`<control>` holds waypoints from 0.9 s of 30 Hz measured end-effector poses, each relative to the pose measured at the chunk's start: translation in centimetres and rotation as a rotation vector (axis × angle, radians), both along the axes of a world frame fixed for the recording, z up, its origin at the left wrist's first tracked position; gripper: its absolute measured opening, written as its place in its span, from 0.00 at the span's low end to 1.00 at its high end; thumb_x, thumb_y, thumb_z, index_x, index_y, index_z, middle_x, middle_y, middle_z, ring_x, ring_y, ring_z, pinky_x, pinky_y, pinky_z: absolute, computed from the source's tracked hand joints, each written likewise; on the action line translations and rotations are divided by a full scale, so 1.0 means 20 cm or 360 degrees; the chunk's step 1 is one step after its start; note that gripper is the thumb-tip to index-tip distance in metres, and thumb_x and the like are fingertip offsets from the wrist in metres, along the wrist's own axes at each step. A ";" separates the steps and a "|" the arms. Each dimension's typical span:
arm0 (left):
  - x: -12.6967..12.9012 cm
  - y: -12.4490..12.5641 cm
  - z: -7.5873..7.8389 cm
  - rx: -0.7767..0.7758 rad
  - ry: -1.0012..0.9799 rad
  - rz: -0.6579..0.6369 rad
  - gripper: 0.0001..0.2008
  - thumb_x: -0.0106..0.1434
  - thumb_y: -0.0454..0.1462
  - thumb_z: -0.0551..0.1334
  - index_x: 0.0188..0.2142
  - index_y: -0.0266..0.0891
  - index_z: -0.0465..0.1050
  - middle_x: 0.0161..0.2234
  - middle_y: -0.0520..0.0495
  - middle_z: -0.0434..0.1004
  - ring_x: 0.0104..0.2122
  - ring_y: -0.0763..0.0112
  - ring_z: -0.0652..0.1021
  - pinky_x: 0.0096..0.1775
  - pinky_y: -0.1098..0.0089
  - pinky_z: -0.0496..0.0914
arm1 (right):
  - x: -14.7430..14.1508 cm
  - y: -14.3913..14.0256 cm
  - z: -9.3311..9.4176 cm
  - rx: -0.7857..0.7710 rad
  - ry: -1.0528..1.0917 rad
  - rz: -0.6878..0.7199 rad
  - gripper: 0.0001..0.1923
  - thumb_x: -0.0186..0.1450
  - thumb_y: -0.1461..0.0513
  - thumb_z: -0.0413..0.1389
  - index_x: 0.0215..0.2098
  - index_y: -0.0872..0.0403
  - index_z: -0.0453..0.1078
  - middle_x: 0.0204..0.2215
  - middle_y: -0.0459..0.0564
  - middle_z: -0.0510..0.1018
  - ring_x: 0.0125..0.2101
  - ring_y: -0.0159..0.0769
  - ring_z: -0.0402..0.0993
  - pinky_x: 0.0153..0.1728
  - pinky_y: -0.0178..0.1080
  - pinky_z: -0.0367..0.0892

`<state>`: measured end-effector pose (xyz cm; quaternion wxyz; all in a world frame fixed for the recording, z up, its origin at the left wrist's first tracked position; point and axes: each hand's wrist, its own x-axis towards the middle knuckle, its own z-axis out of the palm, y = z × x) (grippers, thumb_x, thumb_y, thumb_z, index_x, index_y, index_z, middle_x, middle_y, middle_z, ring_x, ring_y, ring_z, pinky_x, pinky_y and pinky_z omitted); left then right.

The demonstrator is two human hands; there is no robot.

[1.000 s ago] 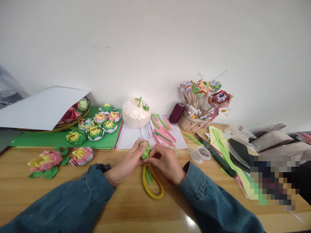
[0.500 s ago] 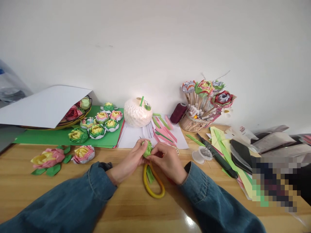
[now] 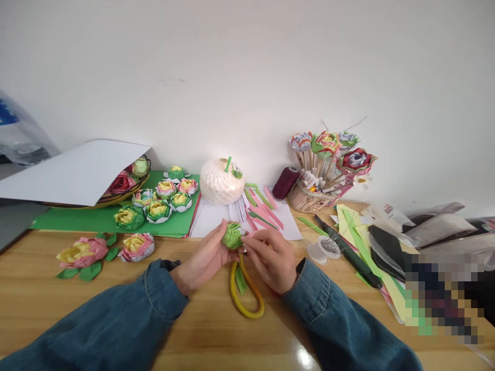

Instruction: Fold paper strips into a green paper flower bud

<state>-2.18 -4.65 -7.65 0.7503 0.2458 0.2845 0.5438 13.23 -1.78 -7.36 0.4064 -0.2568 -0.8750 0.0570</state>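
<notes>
A green folded-paper flower (image 3: 233,235) rests in my left hand (image 3: 204,260), whose fingers and thumb close round its left side and underside. My right hand (image 3: 273,257) is closed in a pinch at the flower's right edge; what lies between its fingertips, if anything, is too small to make out. Below both hands, a yellow loop handle (image 3: 249,312) lies on the table, its upper end hidden behind the fingers. A green paper strip (image 3: 240,281) shows inside the loop.
Several paper flowers (image 3: 158,210) sit on green sheets at the left. A white lantern-like ornament (image 3: 222,183) stands at the back, beside paper strips (image 3: 266,214). Rightward are a dark thread cone (image 3: 286,183), a flower basket (image 3: 309,198), a spool (image 3: 317,251) and a black-handled tool (image 3: 353,257).
The green flower has turned in my left hand, so more of its folded side shows. My right fingers have shifted to its right edge. The view has moved slightly.
</notes>
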 end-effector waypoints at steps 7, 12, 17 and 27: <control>0.01 -0.01 0.01 0.0058 0.0109 0.0082 0.14 0.61 0.45 0.52 0.41 0.40 0.64 0.35 0.48 0.70 0.30 0.74 0.71 0.29 0.73 0.65 | -0.03 0.00 0.02 -0.0318 0.0240 -0.0064 0.07 0.60 0.67 0.52 0.35 0.54 0.71 0.27 0.49 0.69 0.28 0.31 0.68 0.28 0.35 0.67; 0.02 -0.02 0.01 0.0113 0.0162 0.0097 0.14 0.61 0.46 0.51 0.43 0.43 0.63 0.37 0.49 0.69 0.33 0.74 0.71 0.33 0.72 0.65 | -0.03 -0.01 0.00 -0.0269 0.0165 -0.0134 0.07 0.61 0.66 0.51 0.35 0.52 0.70 0.28 0.49 0.69 0.29 0.32 0.68 0.29 0.35 0.66; 0.02 -0.02 0.01 0.0148 0.0224 0.0147 0.13 0.61 0.46 0.52 0.41 0.43 0.64 0.34 0.50 0.68 0.34 0.73 0.70 0.36 0.72 0.65 | -0.04 -0.02 0.01 -0.0483 0.0202 -0.0058 0.05 0.60 0.65 0.52 0.32 0.53 0.70 0.27 0.48 0.69 0.27 0.31 0.66 0.27 0.34 0.65; 0.03 -0.02 0.03 0.0122 0.0295 0.0163 0.15 0.57 0.47 0.55 0.39 0.41 0.62 0.34 0.50 0.68 0.34 0.71 0.70 0.34 0.72 0.65 | -0.04 -0.01 0.04 -0.0803 0.0262 -0.0110 0.01 0.58 0.65 0.52 0.29 0.55 0.66 0.25 0.45 0.67 0.22 0.27 0.61 0.21 0.31 0.60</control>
